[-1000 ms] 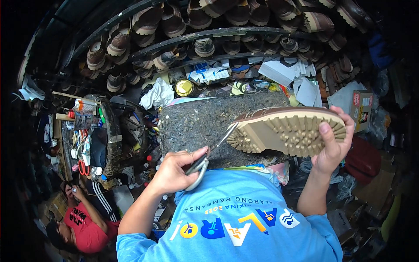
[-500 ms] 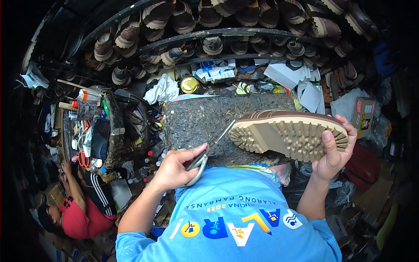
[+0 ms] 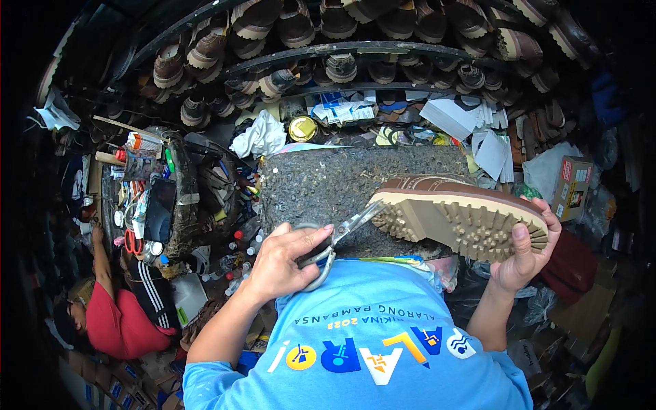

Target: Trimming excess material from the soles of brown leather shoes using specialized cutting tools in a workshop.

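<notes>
My left hand (image 3: pixel 287 263) is closed around the grey handles of a pair of scissors (image 3: pixel 350 227), whose metal blades reach the heel edge of a brown shoe (image 3: pixel 451 215). The blade tips meet the rim where the cream midsole joins the upper; whether they touch it I cannot tell. Held on its side, the shoe turns its tan lugged sole towards me. My right hand (image 3: pixel 525 256) grips it at the toe, thumb pressed on the sole and fingers behind. Below and behind the shoe lies a dark, crusted work block (image 3: pixel 307 181).
Racks of brown shoes (image 3: pixel 294 27) span the far side. A white cloth (image 3: pixel 260 134), a round tin (image 3: pixel 302 128) and papers (image 3: pixel 451 117) lie beyond the block. At left stands a tool-cluttered stand (image 3: pixel 179 205); a person in a red shirt (image 3: pixel 123 324) sits near it.
The scissors' handles have spread and the tool has turned, its blades now at the shoe's heel. The shoe has tipped slightly, heel up. The person at left has shifted an arm.
</notes>
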Demonstrator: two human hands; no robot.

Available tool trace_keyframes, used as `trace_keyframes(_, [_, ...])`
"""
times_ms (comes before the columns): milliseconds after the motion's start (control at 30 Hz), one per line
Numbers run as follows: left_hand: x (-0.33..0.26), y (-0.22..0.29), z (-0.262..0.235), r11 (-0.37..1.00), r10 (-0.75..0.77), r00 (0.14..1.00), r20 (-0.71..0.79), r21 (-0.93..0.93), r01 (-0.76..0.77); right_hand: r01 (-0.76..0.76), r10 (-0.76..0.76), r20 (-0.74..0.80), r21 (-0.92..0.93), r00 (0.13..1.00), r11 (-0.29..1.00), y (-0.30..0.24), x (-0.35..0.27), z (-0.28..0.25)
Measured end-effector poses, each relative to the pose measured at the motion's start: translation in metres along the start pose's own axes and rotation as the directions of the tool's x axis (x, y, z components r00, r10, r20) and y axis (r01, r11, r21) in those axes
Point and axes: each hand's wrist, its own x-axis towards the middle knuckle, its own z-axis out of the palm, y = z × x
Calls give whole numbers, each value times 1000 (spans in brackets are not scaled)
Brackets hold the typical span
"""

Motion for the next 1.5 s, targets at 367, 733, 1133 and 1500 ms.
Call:
trace_keyframes(367, [59,-40,14,984,158,983,95,-96,-149,-244,253,-95,98,963,965,37,47,-36])
trace_keyframes(733, [86,-60,18,966,225,965,137,-162,-202,-309,326,-109,149,939,939,45,61,-33])
trace_keyframes(1133, [84,-64,17,969,153,960,235,-228,-99,-292,307,-104,139,946,946,48,62,-35])
trace_keyframes(1500, [9,-5,2,997,24,1000,10,-78,-23,-169,171,-71,37,983,985,9,16,-9])
